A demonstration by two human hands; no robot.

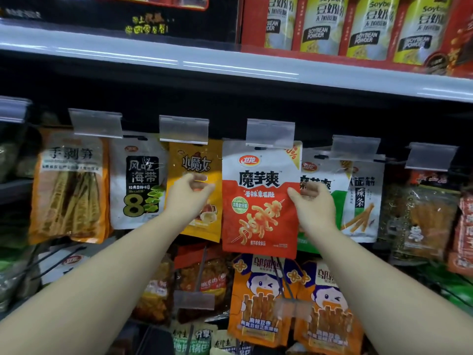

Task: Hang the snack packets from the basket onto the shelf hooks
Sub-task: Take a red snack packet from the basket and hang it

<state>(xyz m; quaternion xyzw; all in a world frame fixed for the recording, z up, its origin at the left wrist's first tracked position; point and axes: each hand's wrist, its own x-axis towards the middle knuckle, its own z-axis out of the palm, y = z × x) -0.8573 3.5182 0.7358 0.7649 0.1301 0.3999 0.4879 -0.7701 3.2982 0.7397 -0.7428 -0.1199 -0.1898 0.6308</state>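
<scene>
A red and white snack packet (pixel 259 201) hangs in the middle of the hook row, its top tucked behind a clear price tag holder (pixel 270 133). My right hand (pixel 313 206) pinches the packet's right edge between thumb and fingers. My left hand (pixel 188 193) hovers just left of the packet, in front of a yellow packet (pixel 204 160), fingers loosely curled and holding nothing. The hook itself is hidden behind the tag holder. No basket is in view.
More packets hang along the row: an orange one (pixel 69 185), a white seaweed one (pixel 139 180), a white and green one (pixel 325 175). A lower row holds orange packets (pixel 258 301). A shelf (pixel 230 60) above carries soybean powder packs (pixel 322 24).
</scene>
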